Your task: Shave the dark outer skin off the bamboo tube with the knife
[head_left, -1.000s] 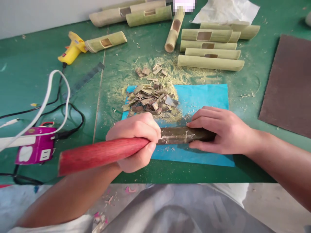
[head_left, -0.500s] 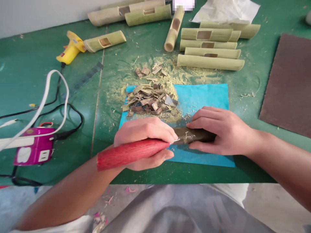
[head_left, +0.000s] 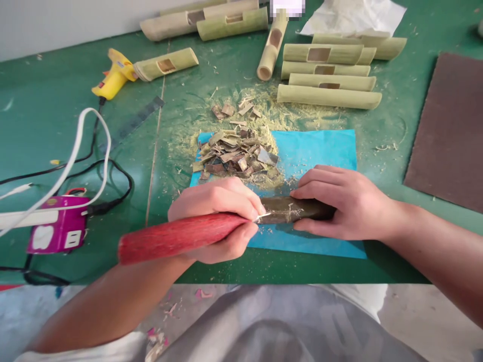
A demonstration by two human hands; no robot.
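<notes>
My left hand (head_left: 217, 216) is closed round a red-handled carving tool (head_left: 181, 236), its thin metal tip lying against a dark bamboo tube (head_left: 281, 210). That tube lies sideways on a blue sheet (head_left: 317, 148), with pale scratches and fibres near its middle. Its right part is wrapped by my right hand (head_left: 335, 203), thumb on the near side and fingers on the far side. The tube's left end is hidden behind my left hand. A heap of brown and green bamboo chips (head_left: 237, 156) covers the sheet's left part.
Cut bamboo tubes (head_left: 328, 98) line the back of the green table (head_left: 204, 274). At left are a yellow glue gun (head_left: 115, 75), a purple power block (head_left: 56, 231) and loose cables. A brown mat (head_left: 449, 130) lies at right, white plastic (head_left: 350, 17) at the back.
My left hand and the red-handled tool have moved left along the tube, and the handle lies lower. More of the tube's left part shows. My right hand keeps its hold.
</notes>
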